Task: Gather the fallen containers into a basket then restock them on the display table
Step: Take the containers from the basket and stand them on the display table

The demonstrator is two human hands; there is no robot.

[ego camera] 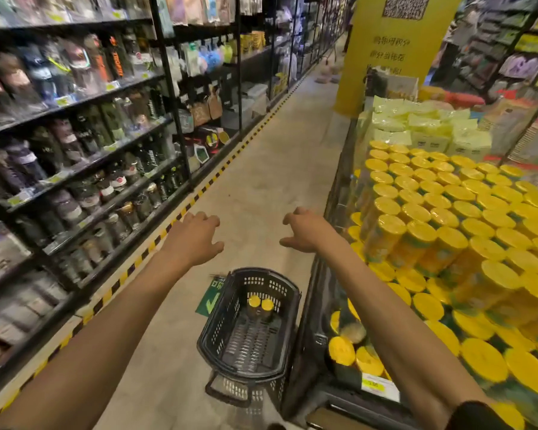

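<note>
Both arms are stretched out ahead of me over the pale concrete aisle floor, palms down. My left hand and right hand hang apart with the fingers loosely curled and nothing in either of them. Down below, between my forearms, the dark slotted plastic shopping basket sits on the floor right against the side of the display tabletop. Two yellow-lidded cylindrical containers stand upright side by side at its far end, looking as if they touch. To my right, the big tiered stack of matching yellow-lidded tubs covers the tabletop, so that's where these two belong. I'd judge them stiff and fairly light, with a glossy wrap that could slip, so I'd wrap my fingers round the body just under the lid rather than pinch the lid itself. The stack looks tightly packed and touchy, so each one wants setting down flat and gently. From this pose I'd need to bend and drop my hands well down to reach the basket. On my left run dark metal shelves of bottled goods, too blurred to read.
</note>
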